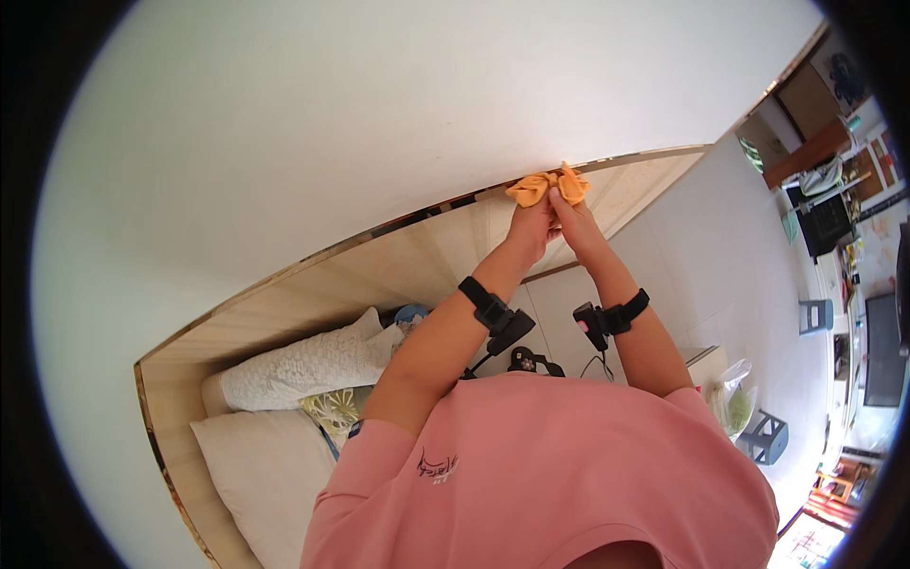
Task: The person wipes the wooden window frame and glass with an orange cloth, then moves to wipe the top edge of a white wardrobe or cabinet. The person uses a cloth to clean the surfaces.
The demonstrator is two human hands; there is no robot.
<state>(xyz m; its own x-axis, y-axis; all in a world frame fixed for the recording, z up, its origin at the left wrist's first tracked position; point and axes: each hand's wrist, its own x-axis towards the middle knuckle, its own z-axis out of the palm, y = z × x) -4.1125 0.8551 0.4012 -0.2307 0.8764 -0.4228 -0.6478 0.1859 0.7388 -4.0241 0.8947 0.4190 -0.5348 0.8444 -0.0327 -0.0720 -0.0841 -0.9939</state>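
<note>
An orange cloth (pixel 532 190) is bunched at its middle, with loose folds spreading to both sides like a bow. My left hand (pixel 532 226) grips it from the left, fingers partly hidden. Beside it, my right hand (pixel 573 222) has its thumb on the gathered middle. Both hands are close together at the dark top trim (pixel 455 205) of the beige tiled wall (pixel 426 238). The cloth overlaps this trim; whether it touches the white wall (pixel 370 128) above is unclear. Black straps with small devices circle both forearms.
At lower left are a white lace-covered roll (pixel 306 366), a pale cushion (pixel 266 455) and a patterned cushion (pixel 338 411). A dark sandal (pixel 525 360) lies on the floor. Two grey-blue stools (pixel 816 316) and a plastic bag (pixel 732 402) are on the right.
</note>
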